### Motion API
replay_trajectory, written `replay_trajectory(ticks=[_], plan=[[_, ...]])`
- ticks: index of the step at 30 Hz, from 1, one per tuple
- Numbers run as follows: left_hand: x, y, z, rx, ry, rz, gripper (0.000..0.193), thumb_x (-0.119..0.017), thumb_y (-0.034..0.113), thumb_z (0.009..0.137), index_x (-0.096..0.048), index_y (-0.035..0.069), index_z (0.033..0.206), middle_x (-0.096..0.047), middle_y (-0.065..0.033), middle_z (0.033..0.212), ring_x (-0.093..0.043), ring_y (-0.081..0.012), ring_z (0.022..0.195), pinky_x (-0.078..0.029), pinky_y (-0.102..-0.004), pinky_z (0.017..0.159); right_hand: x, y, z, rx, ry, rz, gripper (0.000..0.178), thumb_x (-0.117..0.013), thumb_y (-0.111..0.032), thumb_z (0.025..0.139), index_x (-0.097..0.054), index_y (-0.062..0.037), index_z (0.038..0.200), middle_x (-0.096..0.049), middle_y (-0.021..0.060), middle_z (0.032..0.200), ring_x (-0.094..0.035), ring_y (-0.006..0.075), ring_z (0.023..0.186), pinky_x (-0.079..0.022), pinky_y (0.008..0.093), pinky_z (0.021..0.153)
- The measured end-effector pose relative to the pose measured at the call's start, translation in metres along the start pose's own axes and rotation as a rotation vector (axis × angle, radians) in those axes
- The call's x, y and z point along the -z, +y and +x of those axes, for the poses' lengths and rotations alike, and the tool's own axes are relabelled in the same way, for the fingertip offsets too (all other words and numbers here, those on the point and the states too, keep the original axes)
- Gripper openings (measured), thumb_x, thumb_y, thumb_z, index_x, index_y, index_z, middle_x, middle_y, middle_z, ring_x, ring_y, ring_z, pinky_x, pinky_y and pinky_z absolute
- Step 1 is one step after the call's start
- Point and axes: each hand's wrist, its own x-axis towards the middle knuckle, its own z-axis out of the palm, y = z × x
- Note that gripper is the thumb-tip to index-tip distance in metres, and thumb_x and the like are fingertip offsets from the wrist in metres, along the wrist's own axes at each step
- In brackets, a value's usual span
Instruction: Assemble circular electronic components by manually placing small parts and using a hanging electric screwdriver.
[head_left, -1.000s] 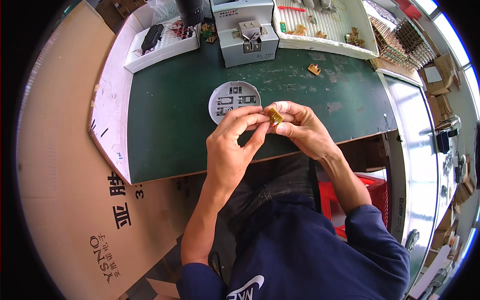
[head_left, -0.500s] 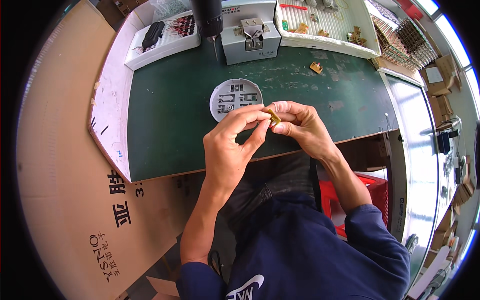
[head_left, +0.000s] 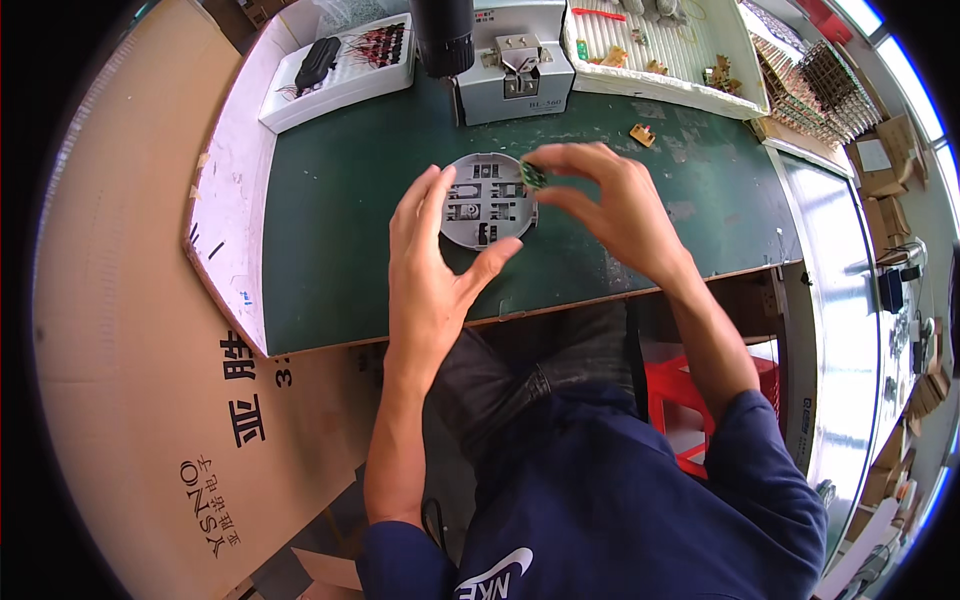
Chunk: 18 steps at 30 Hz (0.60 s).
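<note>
My right hand (head_left: 615, 200) pinches a small green circuit board (head_left: 533, 176) between thumb and fingers, over the right rim of a round grey plastic housing (head_left: 487, 190). The housing lies on the green bench and has several rectangular cutouts inside. My left hand (head_left: 432, 245) is at the housing's left edge, thumb spread from the fingers and nothing between them. Whether its fingers touch the rim I cannot tell.
An electric screwdriver (head_left: 443, 40) hangs in front of a grey screw-feeding machine (head_left: 515, 85). Foam trays hold wired parts (head_left: 375, 47) at left and small boards (head_left: 615, 57) at right. One tan board (head_left: 642, 134) lies alone on the green bench top (head_left: 340, 230).
My hands have parted. The right one carried the small board forward and turned it so its green side shows; the left let go of it and opened beside the housing.
</note>
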Motion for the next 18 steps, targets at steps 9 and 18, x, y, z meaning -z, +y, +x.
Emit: replay_trajectory(ticks=[9, 18], plan=[[-0.02, -0.029, 0.013, 0.015, -0.106, 0.25, 0.1, -0.092, 0.044, 0.072, -0.046, -0.004, 0.148, -0.044, -0.0251, 0.154, -0.046, -0.0416, 0.139, -0.042, -0.0479, 0.114, -0.043, 0.021, 0.052, 0.087, -0.093, -0.173, 0.031, -0.075, -0.009, 0.084, -0.071, 0.002, 0.112, -0.072, 0.0212, 0.108, -0.069, 0.0397, 0.101, -0.055, 0.0452, 0.089], [-0.025, -0.025, 0.013, -0.031, -0.081, 0.329, 0.084, -0.088, 0.043, 0.076, -0.058, -0.009, 0.136, -0.044, -0.0295, 0.147, -0.047, -0.0454, 0.13, -0.046, -0.05, 0.107, -0.043, 0.028, 0.059, 0.13, -0.111, -0.125, 0.034, -0.077, -0.008, 0.081, -0.072, 0.0025, 0.113, -0.074, 0.0216, 0.103, -0.072, 0.0384, 0.097, -0.058, 0.0442, 0.085]])
